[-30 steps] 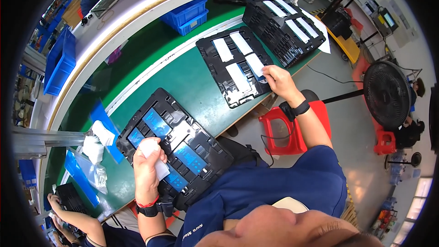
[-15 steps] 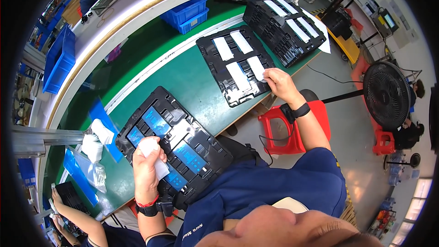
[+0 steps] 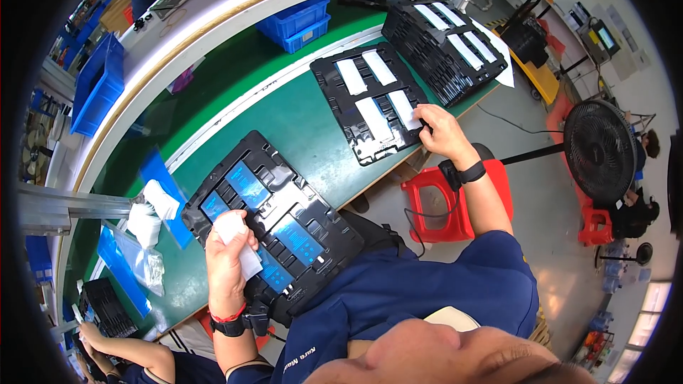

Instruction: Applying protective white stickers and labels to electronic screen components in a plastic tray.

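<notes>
My left hand (image 3: 226, 259) is closed around a few white strips (image 3: 233, 230), held over the near black plastic tray (image 3: 329, 231). Blue flat battery packs (image 3: 297, 240) lie in that tray's pockets, one partly hidden by the hand. My right hand (image 3: 445, 131) reaches to the second black tray (image 3: 329, 85) on the bench. Its thumb and fingers are pinched at the near end of a white strip (image 3: 404, 108) covering one of the packs there. Other white strips (image 3: 373, 119) lie across the remaining packs in this tray.
A tall stack of black trays (image 3: 448, 50) stands beyond the second tray. Blue bins (image 3: 295, 25), white strip piles (image 3: 144, 224) and plastic bags (image 3: 151, 270) sit along the green bench (image 3: 206, 185). A red stool (image 3: 434, 199) and black fan (image 3: 600, 149) stand right. A co-worker's arm (image 3: 139, 348) shows lower left.
My right hand stays at the same strip's end, its fingers shifted slightly. My left hand keeps its hold on the white strips. The co-worker's arm at lower left has lowered.
</notes>
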